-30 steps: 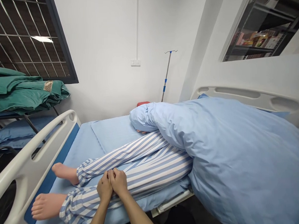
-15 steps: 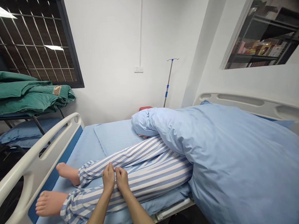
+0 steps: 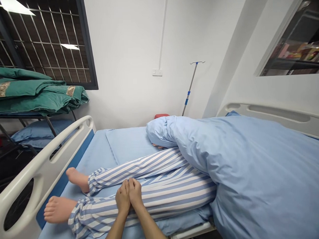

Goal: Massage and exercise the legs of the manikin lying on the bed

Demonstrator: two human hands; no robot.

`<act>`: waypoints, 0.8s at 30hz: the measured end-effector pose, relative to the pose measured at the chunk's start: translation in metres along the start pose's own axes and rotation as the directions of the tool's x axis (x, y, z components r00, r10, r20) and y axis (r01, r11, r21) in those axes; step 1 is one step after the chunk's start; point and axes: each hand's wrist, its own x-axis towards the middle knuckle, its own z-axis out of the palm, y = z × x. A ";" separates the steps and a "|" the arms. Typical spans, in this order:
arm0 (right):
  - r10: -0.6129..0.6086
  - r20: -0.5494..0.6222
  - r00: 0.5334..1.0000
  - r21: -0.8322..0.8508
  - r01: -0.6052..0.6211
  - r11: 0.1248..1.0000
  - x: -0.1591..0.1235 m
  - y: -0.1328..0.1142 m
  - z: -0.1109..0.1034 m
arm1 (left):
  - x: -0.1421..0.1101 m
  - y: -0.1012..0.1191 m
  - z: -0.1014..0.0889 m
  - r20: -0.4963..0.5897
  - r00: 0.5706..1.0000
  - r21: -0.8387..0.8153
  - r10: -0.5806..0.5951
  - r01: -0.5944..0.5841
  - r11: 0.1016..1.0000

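Observation:
My left hand (image 3: 123,198) and my right hand (image 3: 136,194) are together at the centre bottom, side by side and touching. Both have curled fingers, and nothing shows in them. Behind and below them in view are the blue-and-white striped trousers (image 3: 172,194) on the legs of a figure lying on the bed; I cannot tell whether my hands touch the cloth. Two bare feet, the nearer foot (image 3: 59,209) and the farther foot (image 3: 78,180), stick out at the left. A light blue quilt (image 3: 250,165) covers the upper body, and fingertips (image 3: 159,146) peek from under its edge.
A pale footboard (image 3: 42,153) bounds the bed at left, a headboard (image 3: 279,113) at right. Behind the bed stand an IV pole (image 3: 191,88) and something red (image 3: 161,116). Folded green quilts (image 3: 40,94) lie on a rack by the barred window (image 3: 49,39).
My hands have come closer and now touch, with the right hand against the left. The view has turned a little left, so the bed appears farther right.

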 end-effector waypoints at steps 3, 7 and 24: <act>0.027 0.064 0.998 -0.069 -0.023 0.997 0.006 -0.003 -0.003 | -0.001 0.000 0.000 0.043 0.999 0.049 -0.017 0.015 0.999; -0.043 0.139 0.989 -0.195 0.070 0.978 0.015 -0.023 -0.016 | -0.004 0.002 -0.001 0.063 0.995 0.090 0.076 -0.081 0.993; -0.107 0.029 0.994 -0.276 0.111 0.955 0.010 0.014 -0.035 | -0.008 0.018 -0.010 0.082 0.997 0.017 -0.011 0.010 1.000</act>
